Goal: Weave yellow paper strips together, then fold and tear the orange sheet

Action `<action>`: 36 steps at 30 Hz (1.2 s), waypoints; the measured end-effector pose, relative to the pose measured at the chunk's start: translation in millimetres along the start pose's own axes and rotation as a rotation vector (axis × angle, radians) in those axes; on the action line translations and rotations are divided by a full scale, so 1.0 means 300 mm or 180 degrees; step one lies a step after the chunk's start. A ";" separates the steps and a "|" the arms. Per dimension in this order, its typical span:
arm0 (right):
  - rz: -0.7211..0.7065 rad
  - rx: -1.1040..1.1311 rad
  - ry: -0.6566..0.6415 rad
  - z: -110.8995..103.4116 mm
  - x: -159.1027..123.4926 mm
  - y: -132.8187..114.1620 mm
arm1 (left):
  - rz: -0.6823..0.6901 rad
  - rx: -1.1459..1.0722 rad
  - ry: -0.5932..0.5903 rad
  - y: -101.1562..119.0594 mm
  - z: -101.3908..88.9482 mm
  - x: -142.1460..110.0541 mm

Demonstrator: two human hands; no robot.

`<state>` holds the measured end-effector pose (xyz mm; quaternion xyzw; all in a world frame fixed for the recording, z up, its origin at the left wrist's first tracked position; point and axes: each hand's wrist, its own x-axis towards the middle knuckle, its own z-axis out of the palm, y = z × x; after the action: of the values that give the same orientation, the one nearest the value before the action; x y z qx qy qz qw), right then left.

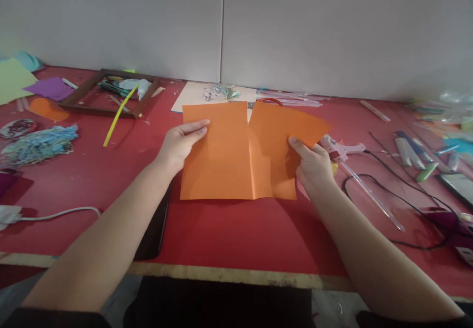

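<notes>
An orange sheet of paper (229, 155) lies over the red table, creased down its middle and split partway from its top edge. My left hand (181, 143) grips the sheet's left edge, thumb on top and fingers under. At the right edge my right hand (312, 165) pinches the paper the same way, and that half lifts slightly off the table.
A pink glue gun (342, 149) with a black cord and clear glue sticks lies right of my right hand. Pens and markers (410, 153) sit further right. A wooden frame (92, 106), a yellow strip (118, 116), yarn (40, 143) and paper scraps lie left. A dark flat object (155, 229) rests under my left forearm.
</notes>
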<state>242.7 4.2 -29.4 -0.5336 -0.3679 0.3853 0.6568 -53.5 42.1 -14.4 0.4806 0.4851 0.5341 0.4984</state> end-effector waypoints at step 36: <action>0.0197 0.0240 -0.0307 -0.017 0.020 -0.013 | -0.0100 0.0514 -0.0143 0.024 -0.008 -0.022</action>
<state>250.2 6.9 -26.0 -0.5004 -0.3677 0.4443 0.6457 -56.0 35.3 -7.4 0.5234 0.5228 0.4745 0.4771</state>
